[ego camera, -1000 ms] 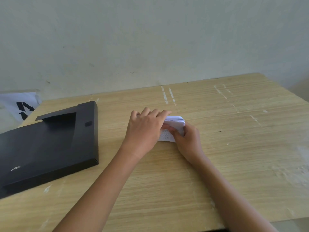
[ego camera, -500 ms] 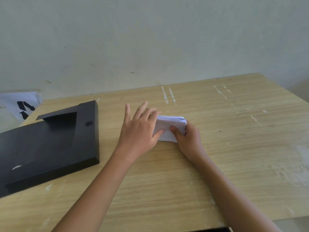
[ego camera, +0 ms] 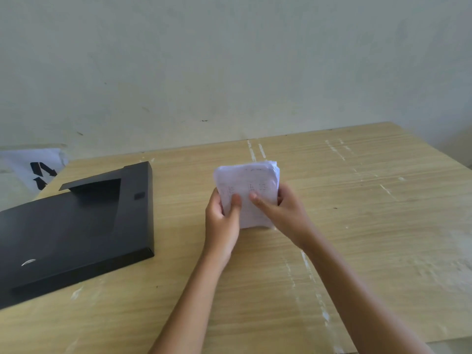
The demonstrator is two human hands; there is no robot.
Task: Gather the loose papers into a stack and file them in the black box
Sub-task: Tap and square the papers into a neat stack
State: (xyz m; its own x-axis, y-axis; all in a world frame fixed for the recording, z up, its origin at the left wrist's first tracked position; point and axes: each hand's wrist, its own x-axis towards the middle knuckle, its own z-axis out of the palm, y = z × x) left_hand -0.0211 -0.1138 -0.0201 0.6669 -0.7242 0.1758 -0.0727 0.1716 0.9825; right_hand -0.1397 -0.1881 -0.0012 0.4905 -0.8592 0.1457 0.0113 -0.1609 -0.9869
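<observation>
Both hands are closed on one stack of papers (ego camera: pixel 246 192), which is held upright over the middle of the wooden table (ego camera: pixel 357 226). The left hand (ego camera: pixel 222 221) is clamped on the stack's left edge, thumb laid across the front sheet; the right hand (ego camera: pixel 283 213) is clamped on the right edge in the same way. Whether the lower edge of the stack is resting on the tabletop or is lifted just clear of it cannot be told. No loose sheets are seen elsewhere on the table, so the gathering is judged to be done. At the upper right corner the sheet edges are fanned a little, so some squaring may yet be needed.

Filing is not yet begun. The black box (ego camera: pixel 76 226) is lying flat on the left part of the table, well apart from the stack, with a flap raised at its far end; whether its inside is open to receive paper cannot be made out. What is left, by this judgement, is for the stack to be carried across to the box, placed inside, and perhaps for the box to be shut.
</observation>
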